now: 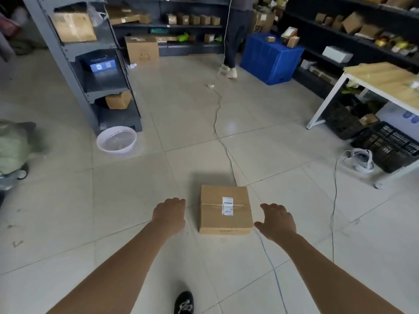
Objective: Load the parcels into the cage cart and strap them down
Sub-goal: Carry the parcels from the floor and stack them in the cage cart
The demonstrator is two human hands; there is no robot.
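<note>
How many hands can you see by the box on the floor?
2. The left hand is open on the left of the cardboard box, the right hand open on its right. The person farther back has hands out of view.

Blurred green bundle (13, 146) cut off at left

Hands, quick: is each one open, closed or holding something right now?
Left hand: open, empty, left of the box, apart from it.
Right hand: open, empty, by the box's right side.
</note>
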